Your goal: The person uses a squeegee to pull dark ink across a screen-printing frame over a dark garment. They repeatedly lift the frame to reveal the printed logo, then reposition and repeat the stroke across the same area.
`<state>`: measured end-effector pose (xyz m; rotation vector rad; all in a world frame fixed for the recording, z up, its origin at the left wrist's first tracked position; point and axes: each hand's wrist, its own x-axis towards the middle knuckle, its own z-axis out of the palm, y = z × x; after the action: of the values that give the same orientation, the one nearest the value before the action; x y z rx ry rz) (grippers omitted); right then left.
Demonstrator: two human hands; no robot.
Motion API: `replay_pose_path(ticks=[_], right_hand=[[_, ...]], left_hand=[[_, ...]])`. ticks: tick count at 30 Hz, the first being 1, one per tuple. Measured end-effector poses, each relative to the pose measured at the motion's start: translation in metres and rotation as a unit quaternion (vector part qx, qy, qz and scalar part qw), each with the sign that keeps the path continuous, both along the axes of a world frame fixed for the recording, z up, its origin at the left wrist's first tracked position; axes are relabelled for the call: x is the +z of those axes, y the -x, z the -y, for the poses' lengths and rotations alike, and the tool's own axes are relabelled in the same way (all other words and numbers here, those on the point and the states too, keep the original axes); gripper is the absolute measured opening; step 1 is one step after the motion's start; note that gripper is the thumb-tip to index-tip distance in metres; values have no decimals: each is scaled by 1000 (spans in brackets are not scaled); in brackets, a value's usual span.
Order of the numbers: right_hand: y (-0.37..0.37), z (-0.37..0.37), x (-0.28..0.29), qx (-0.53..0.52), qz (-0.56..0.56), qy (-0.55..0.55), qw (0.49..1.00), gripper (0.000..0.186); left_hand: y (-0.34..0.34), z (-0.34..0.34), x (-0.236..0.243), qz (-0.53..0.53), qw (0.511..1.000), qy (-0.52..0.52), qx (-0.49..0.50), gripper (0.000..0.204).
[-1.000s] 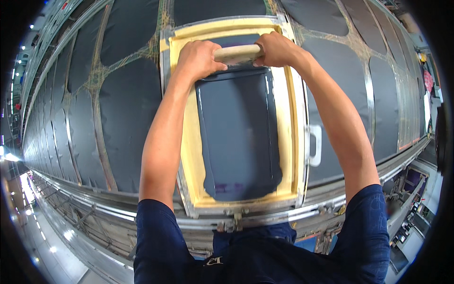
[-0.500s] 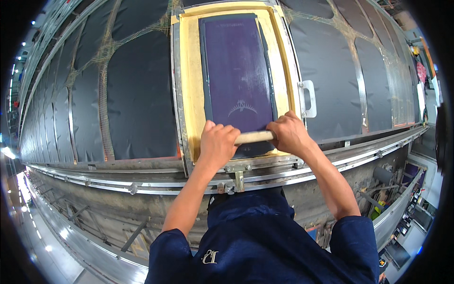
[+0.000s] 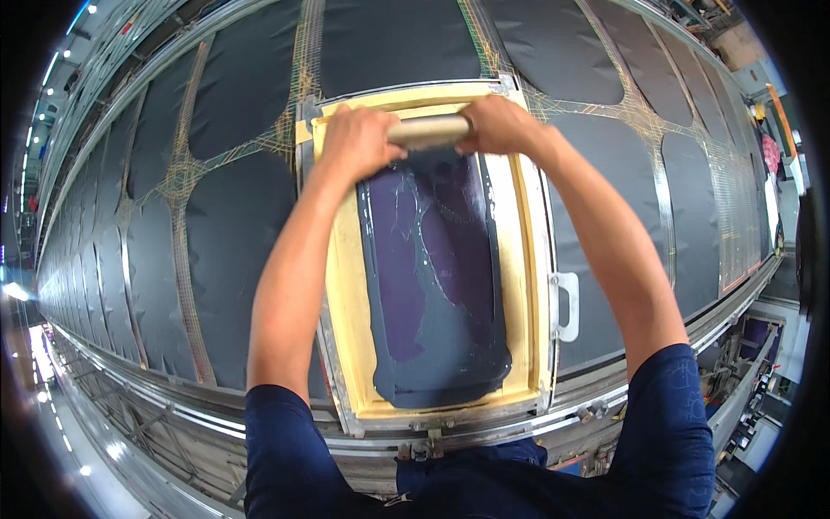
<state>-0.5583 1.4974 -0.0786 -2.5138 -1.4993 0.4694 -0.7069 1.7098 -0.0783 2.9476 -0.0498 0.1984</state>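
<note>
Squeegee (image 3: 430,131): gripped at either end by left hand (image 3: 360,144) and right hand (image 3: 501,126) (neither nearer); held between them, long axis crosswise, near the far end of the frame (image 3: 524,294).

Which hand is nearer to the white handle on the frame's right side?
Right. The right hand grips the right end of the bar, up and left of the white handle; the left hand grips the other end, farther left.
</note>
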Motion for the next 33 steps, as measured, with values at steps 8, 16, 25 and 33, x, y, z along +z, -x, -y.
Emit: replay_pose_path(ticks=[8, 16, 25, 33], right_hand=[[-70, -48, 0, -22, -30, 21, 999, 43], [-45, -36, -1, -29, 12, 5, 999, 45], [101, 54, 3, -16, -33, 33, 999, 36], [275, 163, -8, 10, -24, 41, 999, 24]], left_hand=[[-81, -43, -8, -93, 991, 79, 62, 59], [-58, -28, -10, -80, 993, 59, 70, 54], [94, 56, -18, -39, 997, 59, 9, 30], [270, 165, -15, -50, 995, 82, -10, 19]])
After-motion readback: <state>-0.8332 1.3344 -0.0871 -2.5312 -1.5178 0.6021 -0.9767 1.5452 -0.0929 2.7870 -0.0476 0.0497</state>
